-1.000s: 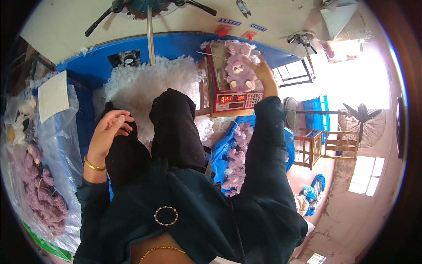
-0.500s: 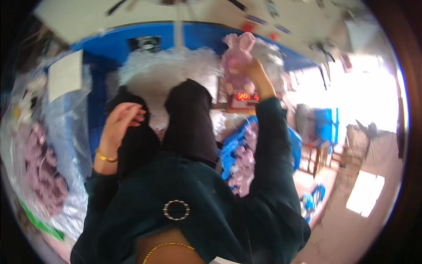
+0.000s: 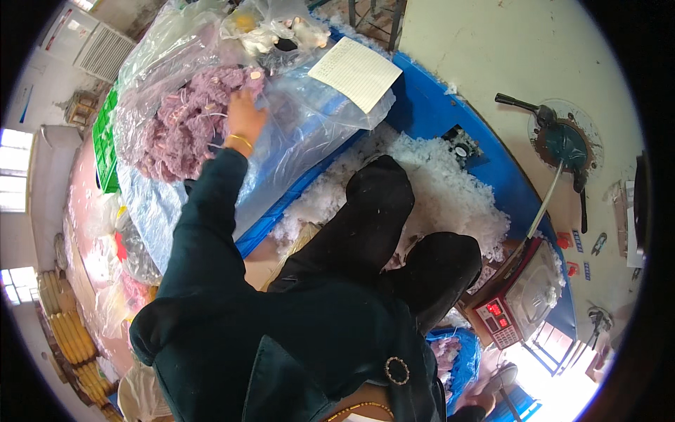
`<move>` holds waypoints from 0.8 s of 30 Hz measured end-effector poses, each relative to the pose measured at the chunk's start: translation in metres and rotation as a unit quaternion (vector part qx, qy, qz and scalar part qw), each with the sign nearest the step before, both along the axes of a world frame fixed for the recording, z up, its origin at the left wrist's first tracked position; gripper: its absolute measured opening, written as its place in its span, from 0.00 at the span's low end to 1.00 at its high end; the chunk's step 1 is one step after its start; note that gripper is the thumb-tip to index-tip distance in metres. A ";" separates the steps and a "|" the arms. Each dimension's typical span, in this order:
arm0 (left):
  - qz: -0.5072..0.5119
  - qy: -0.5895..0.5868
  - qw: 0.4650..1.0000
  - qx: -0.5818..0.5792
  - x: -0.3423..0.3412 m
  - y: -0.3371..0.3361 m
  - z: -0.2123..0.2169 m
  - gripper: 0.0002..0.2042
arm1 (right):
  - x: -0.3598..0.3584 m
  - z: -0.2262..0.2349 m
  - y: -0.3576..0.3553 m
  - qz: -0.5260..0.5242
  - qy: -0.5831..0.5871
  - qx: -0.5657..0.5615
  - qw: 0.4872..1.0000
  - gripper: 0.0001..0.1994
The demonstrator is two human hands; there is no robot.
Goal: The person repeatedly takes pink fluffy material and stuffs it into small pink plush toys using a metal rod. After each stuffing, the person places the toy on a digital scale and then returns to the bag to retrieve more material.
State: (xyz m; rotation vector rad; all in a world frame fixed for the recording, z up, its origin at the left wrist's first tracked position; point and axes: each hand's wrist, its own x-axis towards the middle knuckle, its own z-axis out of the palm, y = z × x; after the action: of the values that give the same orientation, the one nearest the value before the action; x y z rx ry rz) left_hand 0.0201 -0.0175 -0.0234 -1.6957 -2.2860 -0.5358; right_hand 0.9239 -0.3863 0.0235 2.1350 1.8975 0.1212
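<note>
Look first to the purple plush toys (image 3: pixel 179 126), heaped at the upper left amid crinkled clear plastic (image 3: pixel 281 162), limp and matted together, with thin white strings (image 3: pixel 216 115) among the fur. Note the left hand (image 3: pixel 245 119) at the heap's right edge, with a gold bangle (image 3: pixel 240 141) at the wrist and bent fingers (image 3: pixel 242 100) over the nearest fur. Cannot tell, from this angle, a true grasp from a mere touch.

To do this well, take hold of one toy only, deep in the cloth rather than by a string or a tuft. Feel for a snag before pulling, then ease upward, away from the neighbours, without dragging the plastic along. Mind the lined paper (image 3: pixel 355 74) lying on the plastic, to the right of the hand and apart from it. Cannot see the right hand; for a stubborn tangle, best to steady the heap two-handed.

Farther out, beware the loose white stuffing (image 3: pixel 450 183) around the black-clad knees (image 3: pixel 383 193), likely to cling to fur. Beyond, find the red scale (image 3: pixel 517 302) at the lower right, a blue bag (image 3: pixel 470 366) of purple plush near it, and the pale table (image 3: pixel 471 63).
</note>
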 end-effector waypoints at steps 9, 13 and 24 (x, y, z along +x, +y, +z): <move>0.062 -0.049 0.992 -0.095 -0.047 0.046 -0.006 0.10 | -0.038 0.014 0.070 -0.214 0.319 0.017 0.923 0.13; 0.010 -0.095 0.990 0.104 -0.055 0.000 0.012 0.09 | -0.180 0.073 0.179 -0.249 0.489 -0.015 0.836 0.14; -0.355 -0.376 0.856 0.001 0.181 -0.097 0.119 0.20 | -0.444 0.068 0.310 0.098 0.867 -0.250 0.420 0.23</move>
State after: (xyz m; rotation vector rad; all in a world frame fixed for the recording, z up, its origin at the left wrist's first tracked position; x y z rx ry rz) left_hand 0.2007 -0.1145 0.0951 -2.6698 -1.9276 -1.5873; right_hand 0.4803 -0.0759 0.0915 0.9988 1.9441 -3.1243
